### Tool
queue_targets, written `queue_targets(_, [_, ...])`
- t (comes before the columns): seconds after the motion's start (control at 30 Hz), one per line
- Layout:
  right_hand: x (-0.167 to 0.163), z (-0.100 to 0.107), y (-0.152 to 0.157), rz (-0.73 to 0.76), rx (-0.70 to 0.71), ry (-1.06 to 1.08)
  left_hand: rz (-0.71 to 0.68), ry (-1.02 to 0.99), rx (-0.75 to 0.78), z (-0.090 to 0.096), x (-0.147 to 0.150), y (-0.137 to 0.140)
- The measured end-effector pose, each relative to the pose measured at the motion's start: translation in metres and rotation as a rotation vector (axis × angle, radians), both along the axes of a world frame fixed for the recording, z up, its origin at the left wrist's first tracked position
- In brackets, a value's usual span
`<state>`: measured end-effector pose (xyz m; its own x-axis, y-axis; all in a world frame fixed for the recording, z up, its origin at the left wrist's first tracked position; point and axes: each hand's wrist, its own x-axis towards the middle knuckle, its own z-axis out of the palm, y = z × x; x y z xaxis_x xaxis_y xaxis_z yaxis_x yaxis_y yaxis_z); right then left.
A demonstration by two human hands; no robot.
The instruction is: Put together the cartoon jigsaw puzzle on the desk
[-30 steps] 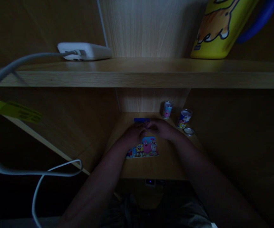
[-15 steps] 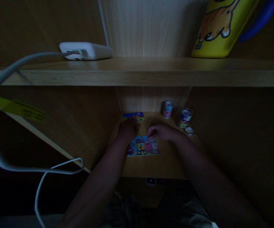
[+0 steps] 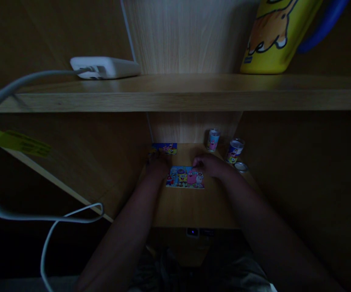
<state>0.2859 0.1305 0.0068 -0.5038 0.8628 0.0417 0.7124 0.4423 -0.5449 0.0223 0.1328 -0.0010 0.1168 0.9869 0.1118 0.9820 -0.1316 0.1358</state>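
Note:
On the wooden surface lies a bright cartoon picture card point(image 3: 185, 178), possibly a puzzle, showing several characters. My right hand point(image 3: 208, 164) has its fingers curled and pinched at this card's upper right edge. My left hand point(image 3: 158, 164) is farther left, its fingers stretched over the near edge of a second, blue cartoon card point(image 3: 168, 148) at the back. That hand hides part of the blue card, and dim light blurs the finger detail.
Two small cartoon tins, one pink and blue point(image 3: 213, 140), one dark blue point(image 3: 235, 151), stand at the back right near a round lid point(image 3: 241, 167). Above is a shelf point(image 3: 175, 101) with a white power adapter point(image 3: 105, 67), its cable point(image 3: 41, 74) hanging left, and a yellow mug point(image 3: 266, 44).
The nearer picture card has slid back, away from me, with my right hand at its edge. My left hand has shifted left, off that card's side. The view has turned slightly.

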Motion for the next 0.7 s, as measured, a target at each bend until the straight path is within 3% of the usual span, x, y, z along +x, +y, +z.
queue_targets(0.1, [0.000,0.003,-0.001,-0.072,0.095,-0.080,0.031,-0.022,0.043,0.006,0.001,-0.004])
queue_targets(0.2, [0.000,0.007,-0.002,-0.112,0.162,-0.153,-0.022,-0.043,0.080,0.015,0.005,-0.008])
queue_targets(0.37, [0.000,0.012,-0.001,-0.194,0.136,-0.262,-0.213,-0.067,0.055,0.025,0.010,-0.013])
queue_targets(0.53, [0.002,0.021,-0.007,-0.372,0.108,-0.489,-0.229,-0.092,-0.030,0.021,0.005,-0.014])
queue_targets(0.7, [0.002,0.029,-0.013,-0.349,0.078,-0.567,-0.261,-0.108,-0.050,0.018,0.001,-0.010])
